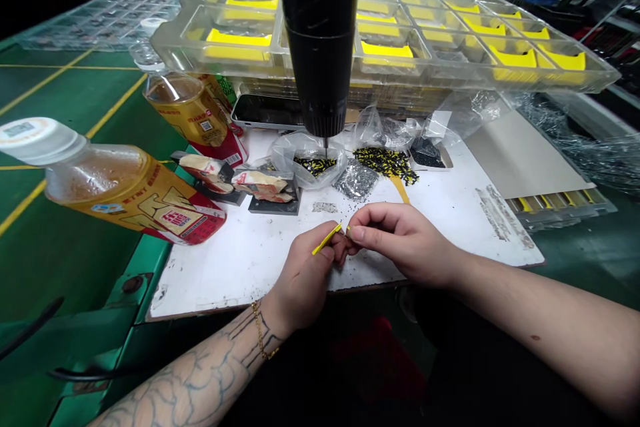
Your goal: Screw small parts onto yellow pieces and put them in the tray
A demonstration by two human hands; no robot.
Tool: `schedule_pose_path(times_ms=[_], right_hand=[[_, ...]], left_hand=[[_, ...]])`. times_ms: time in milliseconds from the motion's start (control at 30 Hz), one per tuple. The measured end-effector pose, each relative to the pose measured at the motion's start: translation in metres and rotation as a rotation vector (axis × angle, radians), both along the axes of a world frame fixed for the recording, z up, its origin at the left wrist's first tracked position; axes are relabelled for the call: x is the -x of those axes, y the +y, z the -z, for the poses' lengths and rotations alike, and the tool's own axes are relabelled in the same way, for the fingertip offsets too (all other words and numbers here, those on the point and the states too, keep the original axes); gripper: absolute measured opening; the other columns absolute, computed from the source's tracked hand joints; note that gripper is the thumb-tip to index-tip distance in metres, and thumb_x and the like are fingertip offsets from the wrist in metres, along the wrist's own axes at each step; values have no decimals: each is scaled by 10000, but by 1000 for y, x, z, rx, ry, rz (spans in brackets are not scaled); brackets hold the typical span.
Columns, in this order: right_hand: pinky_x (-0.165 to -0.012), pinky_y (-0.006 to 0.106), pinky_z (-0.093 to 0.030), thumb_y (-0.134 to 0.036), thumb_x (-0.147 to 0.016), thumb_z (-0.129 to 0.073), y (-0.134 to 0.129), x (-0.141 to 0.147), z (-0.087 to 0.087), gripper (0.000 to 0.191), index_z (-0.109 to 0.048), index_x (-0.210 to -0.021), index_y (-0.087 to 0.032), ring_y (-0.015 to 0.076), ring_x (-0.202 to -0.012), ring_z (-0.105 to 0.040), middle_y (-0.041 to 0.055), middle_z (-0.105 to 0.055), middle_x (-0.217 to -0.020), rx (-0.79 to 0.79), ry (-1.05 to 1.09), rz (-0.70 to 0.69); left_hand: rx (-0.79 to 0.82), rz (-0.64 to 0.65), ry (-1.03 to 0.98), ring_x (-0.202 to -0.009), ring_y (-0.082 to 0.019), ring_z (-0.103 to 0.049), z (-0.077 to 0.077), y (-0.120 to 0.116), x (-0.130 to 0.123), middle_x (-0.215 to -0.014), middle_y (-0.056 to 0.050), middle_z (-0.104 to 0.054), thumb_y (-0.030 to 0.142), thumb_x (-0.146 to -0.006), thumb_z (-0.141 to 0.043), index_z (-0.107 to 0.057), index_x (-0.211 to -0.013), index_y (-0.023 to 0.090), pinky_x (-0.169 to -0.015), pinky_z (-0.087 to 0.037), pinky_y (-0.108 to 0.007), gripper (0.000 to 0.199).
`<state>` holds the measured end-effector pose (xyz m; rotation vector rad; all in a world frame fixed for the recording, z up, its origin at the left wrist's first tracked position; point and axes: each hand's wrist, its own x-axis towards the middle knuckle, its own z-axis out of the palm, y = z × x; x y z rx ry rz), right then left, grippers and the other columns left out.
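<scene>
My left hand (307, 270) is closed around a thin yellow plastic part (327, 239), gripped between thumb and fingers with its edge facing up. Close beside it, my right hand (400, 240) makes a pinch at the part's far end; a speck of yellow shows at the fingertips, too small to name. Beyond the hands lie a pile of small black-and-yellow pieces (387, 163) and a clear bag (327, 179) of similar ones. A heap of small metal bits (356, 180) sits between them. Above the bag hangs a black power screwdriver (320, 47), its bit pointing down.
Two drink bottles (135, 197) stand at the left, near two dark taped blocks (273, 193). A clear compartment tray (300, 67) with yellow parts spans the back, above a phone (267, 110). A small box of black pieces (429, 152) sits right on the white board (210, 280).
</scene>
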<state>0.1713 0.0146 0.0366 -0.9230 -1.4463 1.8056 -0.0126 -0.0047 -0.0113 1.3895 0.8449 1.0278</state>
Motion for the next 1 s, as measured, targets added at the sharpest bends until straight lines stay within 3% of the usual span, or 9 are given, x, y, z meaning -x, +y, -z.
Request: schedule_pose_path(times_ms=[300,433,633,1000], right_hand=[[-818,278,-550,-307,-951,-632,0,1,0,187,-679,-906,-132,142,-838,-687,53,-724,-845,1,12,8],[-779,260,-553,-317,-909,-691,-3,4,2,189,-702,-882,-130,121,-777,-674,38,-719,-819,61,33,61],[-773,255,-554,-300,-884,-721,-6,9,6,186,-689,-856,-118,108,-751,-668,32,-708,-808,148,82,112],[-729,238,-554,-326,-869,-738,-8,9,7,228,-676,-844,-108,104,-717,-678,36,-711,-797,259,93,136]], left_hand=[[-19,-2,-3,-726,-190,-465,1,0,0,-713,-10,-490,331,-886,-418,-467,-721,207,-703,-382,-327,212],[-33,-36,85,-709,-185,-459,0,-2,0,-728,-9,-513,367,-915,-412,-478,-749,206,-680,-374,-323,241],[-27,-34,19,-730,-182,-481,2,-3,-1,-769,-15,-542,408,-950,-427,-525,-809,192,-692,-392,-319,276],[-133,-52,206,-705,-184,-481,-2,-5,0,-752,-14,-537,323,-950,-393,-508,-792,195,-682,-383,-332,234]])
